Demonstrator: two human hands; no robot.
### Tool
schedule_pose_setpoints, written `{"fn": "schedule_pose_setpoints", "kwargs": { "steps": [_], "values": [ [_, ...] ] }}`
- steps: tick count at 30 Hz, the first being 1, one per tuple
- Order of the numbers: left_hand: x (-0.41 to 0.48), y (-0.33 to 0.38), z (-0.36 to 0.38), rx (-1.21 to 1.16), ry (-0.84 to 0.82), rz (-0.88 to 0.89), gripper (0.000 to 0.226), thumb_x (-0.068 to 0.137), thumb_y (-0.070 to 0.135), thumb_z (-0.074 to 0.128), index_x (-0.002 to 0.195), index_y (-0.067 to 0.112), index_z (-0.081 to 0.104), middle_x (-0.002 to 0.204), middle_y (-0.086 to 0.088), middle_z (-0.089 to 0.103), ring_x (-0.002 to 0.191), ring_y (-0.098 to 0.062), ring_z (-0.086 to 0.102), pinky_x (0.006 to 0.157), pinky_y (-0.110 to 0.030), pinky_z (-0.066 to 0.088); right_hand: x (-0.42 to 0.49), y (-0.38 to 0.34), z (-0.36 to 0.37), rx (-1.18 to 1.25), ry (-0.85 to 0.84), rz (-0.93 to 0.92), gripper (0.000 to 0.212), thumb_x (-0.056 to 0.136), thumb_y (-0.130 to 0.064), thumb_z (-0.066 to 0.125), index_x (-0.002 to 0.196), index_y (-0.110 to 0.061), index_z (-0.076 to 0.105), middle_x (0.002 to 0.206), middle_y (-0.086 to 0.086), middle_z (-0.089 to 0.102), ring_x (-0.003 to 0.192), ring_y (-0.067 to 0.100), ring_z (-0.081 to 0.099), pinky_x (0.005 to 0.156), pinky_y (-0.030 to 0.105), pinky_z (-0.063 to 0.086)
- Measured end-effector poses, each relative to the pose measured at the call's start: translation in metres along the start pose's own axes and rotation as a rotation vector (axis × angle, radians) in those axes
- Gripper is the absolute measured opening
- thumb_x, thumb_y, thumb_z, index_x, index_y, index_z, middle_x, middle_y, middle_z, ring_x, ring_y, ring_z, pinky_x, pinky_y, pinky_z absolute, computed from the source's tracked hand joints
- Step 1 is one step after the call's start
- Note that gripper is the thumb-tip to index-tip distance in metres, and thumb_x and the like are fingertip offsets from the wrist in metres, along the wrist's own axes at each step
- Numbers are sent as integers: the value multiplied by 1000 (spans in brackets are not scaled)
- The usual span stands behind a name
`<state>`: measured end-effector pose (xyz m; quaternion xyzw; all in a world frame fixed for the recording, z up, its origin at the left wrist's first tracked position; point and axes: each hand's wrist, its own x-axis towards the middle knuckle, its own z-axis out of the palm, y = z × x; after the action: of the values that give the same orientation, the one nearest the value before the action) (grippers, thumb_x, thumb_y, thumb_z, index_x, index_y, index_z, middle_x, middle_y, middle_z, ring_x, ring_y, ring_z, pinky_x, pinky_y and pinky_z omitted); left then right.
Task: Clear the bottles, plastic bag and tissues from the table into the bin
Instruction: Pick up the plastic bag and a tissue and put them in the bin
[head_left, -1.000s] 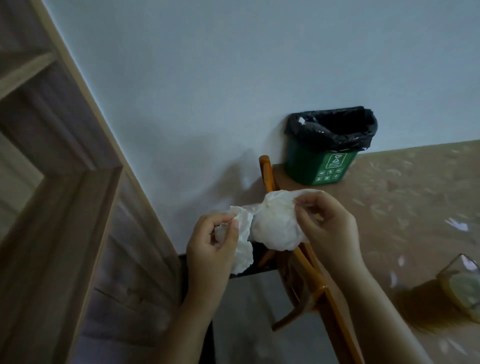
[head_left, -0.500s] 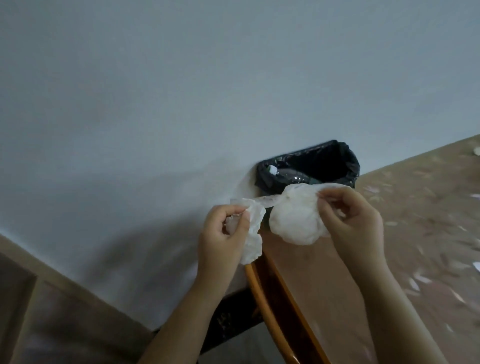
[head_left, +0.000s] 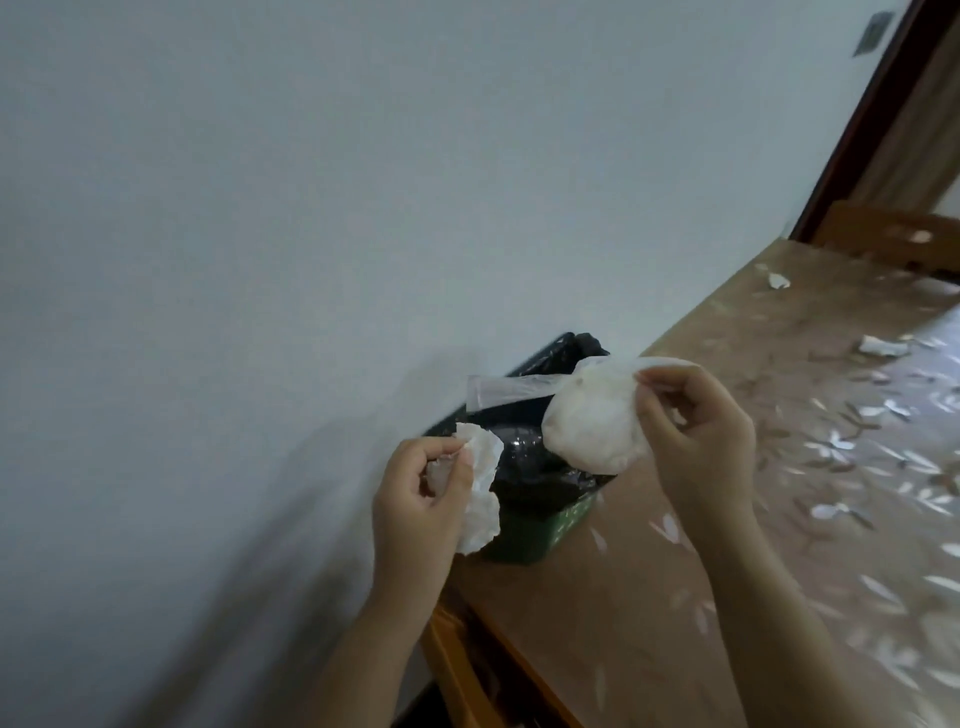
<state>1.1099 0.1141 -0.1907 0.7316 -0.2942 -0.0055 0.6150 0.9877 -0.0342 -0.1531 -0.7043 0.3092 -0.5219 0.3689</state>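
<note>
Left hand (head_left: 421, 512) pinches a crumpled white tissue (head_left: 482, 491) at the near-left rim of the black-lined green bin (head_left: 540, 530), right hand (head_left: 696, 434) grips a stuffed white plastic bag (head_left: 592, 423) over its right rim. That off-centre, either could miss tbh.

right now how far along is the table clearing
Done: what looks like a clear plastic bottle already lies in the black-lined green bin. In hand: the left hand pinches a crumpled tissue and the right hand holds the stuffed plastic bag above the bin. Left: a near tissue scrap and a far tissue scrap lie on the table.
</note>
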Motion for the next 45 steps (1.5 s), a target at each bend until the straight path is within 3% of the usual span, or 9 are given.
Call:
{"fn": "schedule_pose_setpoints", "kwargs": {
  "steps": [4,8,13,16,20,25,33,37,45],
  "values": [
    [25,-10,14,-64,-75,-17,10,83,16,64,82,26,61,78,3,63,73,-9,58,63,-15,46,26,17,19,-105,17,24,17,81,0,59,85,-16,63,73,-11,58,65,-5,52,62,6,38],
    [43,-21,23,-40,-101,-4,17,83,17,64,79,33,58,77,5,64,73,-7,60,62,-10,44,40,42,39,-128,-2,126,18,82,-1,60,84,-19,63,80,-4,64,75,6,58,67,13,44],
    [57,-30,33,-36,-124,-20,19,83,17,65,79,34,57,80,7,65,78,-2,59,64,-8,43,46,64,58,-197,-2,143,16,82,0,59,84,-14,64,82,1,63,75,2,56,65,3,38],
    [65,-36,40,-47,-142,-36,19,83,17,64,79,34,58,81,3,65,77,-6,59,67,-15,45,45,73,63,-244,-30,152,12,82,0,59,89,-8,66,84,-2,58,76,-2,53,66,0,36],
    [74,-41,53,-16,-180,-19,18,84,21,64,80,37,56,85,4,65,81,-8,60,70,-23,48,41,86,63,-318,-128,168,18,83,-8,62,100,-9,65,97,-3,55,86,8,51,71,-1,32],
    [84,-44,70,0,-232,63,18,84,16,64,84,33,57,87,4,64,81,-3,59,71,-9,42,26,97,57,-416,-172,132,31,78,-10,69,108,-9,64,115,9,56,113,24,45,93,28,33],
    [93,-50,97,94,-332,158,11,82,7,65,92,10,66,87,9,59,84,6,54,71,-1,37,-1,113,41,-503,-164,141,43,74,-15,74,114,-10,61,127,14,50,122,30,39,98,32,27],
    [93,-57,102,161,-466,110,17,82,11,66,99,12,66,96,0,63,83,-3,56,71,-1,37,-6,115,41,-487,-197,143,42,76,-19,73,116,-13,60,134,13,45,126,30,35,100,35,27],
    [89,-54,90,205,-488,210,21,82,11,66,103,8,65,102,-2,63,94,-11,57,82,1,33,-6,115,41,-498,-201,127,40,77,-19,72,115,-12,61,133,15,45,127,32,35,101,42,32]
  ]
}}
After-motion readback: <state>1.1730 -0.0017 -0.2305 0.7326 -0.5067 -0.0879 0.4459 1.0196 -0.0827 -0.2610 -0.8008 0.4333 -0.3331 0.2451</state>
